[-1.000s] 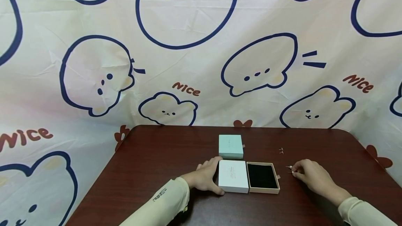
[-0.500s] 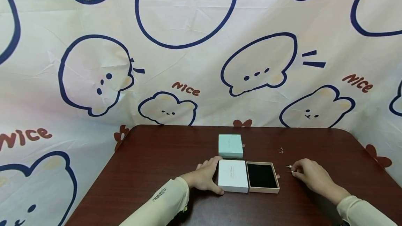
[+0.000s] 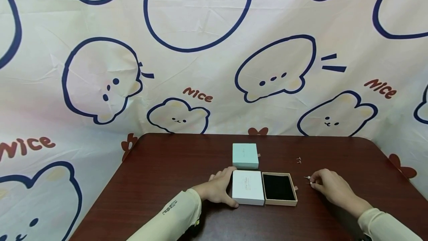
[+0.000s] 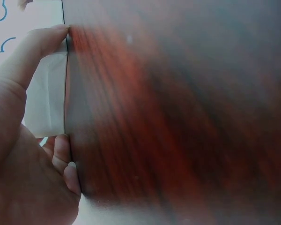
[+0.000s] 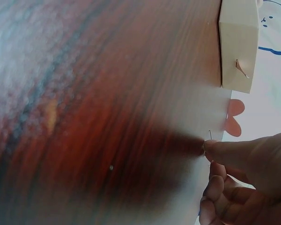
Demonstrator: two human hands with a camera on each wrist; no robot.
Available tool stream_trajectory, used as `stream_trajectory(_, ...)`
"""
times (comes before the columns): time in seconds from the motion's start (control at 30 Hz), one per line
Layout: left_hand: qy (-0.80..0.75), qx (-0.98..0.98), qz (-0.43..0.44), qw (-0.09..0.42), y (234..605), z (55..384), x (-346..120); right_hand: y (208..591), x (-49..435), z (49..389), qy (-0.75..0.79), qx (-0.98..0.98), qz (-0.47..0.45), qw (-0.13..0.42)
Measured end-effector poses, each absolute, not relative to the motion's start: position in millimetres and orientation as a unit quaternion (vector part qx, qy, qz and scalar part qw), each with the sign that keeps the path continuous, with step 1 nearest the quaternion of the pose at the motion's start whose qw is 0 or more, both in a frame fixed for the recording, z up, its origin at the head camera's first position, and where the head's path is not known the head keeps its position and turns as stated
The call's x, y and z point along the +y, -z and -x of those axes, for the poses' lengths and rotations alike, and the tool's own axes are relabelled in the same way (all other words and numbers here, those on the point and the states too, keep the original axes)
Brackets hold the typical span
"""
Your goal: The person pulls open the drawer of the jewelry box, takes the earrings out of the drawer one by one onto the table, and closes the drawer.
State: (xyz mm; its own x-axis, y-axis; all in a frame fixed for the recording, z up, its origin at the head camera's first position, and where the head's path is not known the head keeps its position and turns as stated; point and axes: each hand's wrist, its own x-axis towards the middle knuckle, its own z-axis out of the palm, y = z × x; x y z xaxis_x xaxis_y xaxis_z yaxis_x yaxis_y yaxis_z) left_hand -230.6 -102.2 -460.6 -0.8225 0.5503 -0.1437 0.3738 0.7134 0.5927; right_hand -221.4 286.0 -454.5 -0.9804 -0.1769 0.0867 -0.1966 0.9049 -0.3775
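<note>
My left hand (image 3: 219, 188) spans the left side of a white jewelry box (image 3: 247, 187), thumb at its near corner and fingers at its far corner. The left wrist view has the thumb (image 4: 42, 42) against the box's pale side. Beside the box sits an uncovered tray with a black lining (image 3: 279, 188) and a small ribbon tab. To the right of it, my right hand (image 3: 331, 185) pinches a small earring (image 3: 307, 177) with thumb and index finger, low over the table. Only a whitish bead and thin pins show; in the right wrist view a thin pin (image 5: 210, 134) sticks out past the fingertips.
A mint-green box (image 3: 245, 155) with a side tab stands behind the white one. Several tiny silvery stud-like pieces (image 3: 299, 160) lie farther back on the right. The dark brown table (image 3: 187, 151) ends at a cartoon-printed cloth (image 3: 220, 77).
</note>
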Motion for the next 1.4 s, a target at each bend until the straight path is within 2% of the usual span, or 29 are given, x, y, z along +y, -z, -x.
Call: stream_trajectory(1.4,-0.279,0.911,-0.259,0.161,460.5,230.5,-103.1,453.6,289.1,223.5,-0.186,-0.976,-0.114,0.024)
